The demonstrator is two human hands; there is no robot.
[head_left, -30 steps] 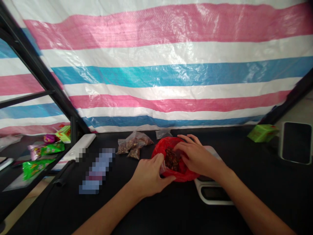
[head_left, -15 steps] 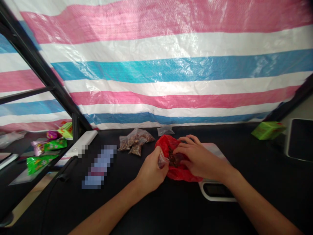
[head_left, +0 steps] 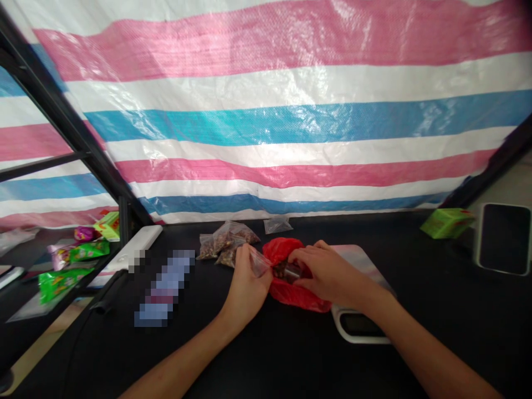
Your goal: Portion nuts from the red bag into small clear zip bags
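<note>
A red plastic bag (head_left: pixel 297 296) lies open at the middle of the black table, with brown dried bits (head_left: pixel 279 270) inside. My left hand (head_left: pixel 248 282) pinches a small clear zip bag (head_left: pixel 260 262) at the red bag's left edge. Inside the red bag's mouth, my right hand (head_left: pixel 328 274) grips a small shiny cup (head_left: pixel 293 270), tilted towards the clear bag. The fingertips on the cup's far side are partly hidden. A white kitchen scale (head_left: pixel 366 335) sits partly under my right forearm and touches the red bag.
Several filled clear bags (head_left: pixel 224 239) lie behind my left hand, and a flat clear bag (head_left: pixel 278 224) beside them. A white power strip (head_left: pixel 139 246) and cable are on the left. At the right stand a green box (head_left: pixel 446 223) and a white-framed dark panel (head_left: pixel 504 238).
My left hand has shifted left, with the clear bag now spread out more. My right hand has come up out of the brown bits, and the shiny cup now shows in its fingers.
</note>
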